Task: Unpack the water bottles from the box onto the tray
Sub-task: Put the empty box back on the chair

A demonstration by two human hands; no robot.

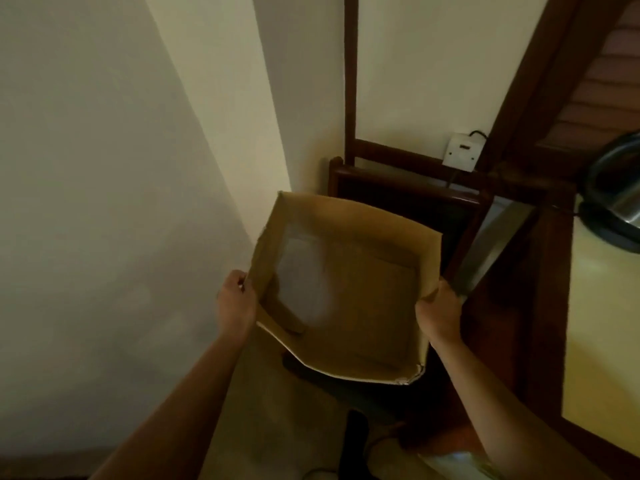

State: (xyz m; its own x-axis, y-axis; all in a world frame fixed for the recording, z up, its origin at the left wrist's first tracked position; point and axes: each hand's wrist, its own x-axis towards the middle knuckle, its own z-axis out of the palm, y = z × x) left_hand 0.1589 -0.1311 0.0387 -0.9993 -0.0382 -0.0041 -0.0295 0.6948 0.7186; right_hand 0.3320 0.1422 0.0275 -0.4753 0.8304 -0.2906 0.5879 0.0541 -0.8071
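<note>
Your grip is two-handed: left hand (237, 303) and right hand (439, 315) clasp the box (346, 289) walls. It looks empty, though dim; next, set it aside.

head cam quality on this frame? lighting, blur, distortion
Head view: dim, warm yellowish light; soft overall, with a pale smeared patch inside the open brown cardboard box that hides what's there; wide-angle lens bends the dark wooden frame; left hand and right hand grip opposite box walls, edges slightly blurred.
</note>
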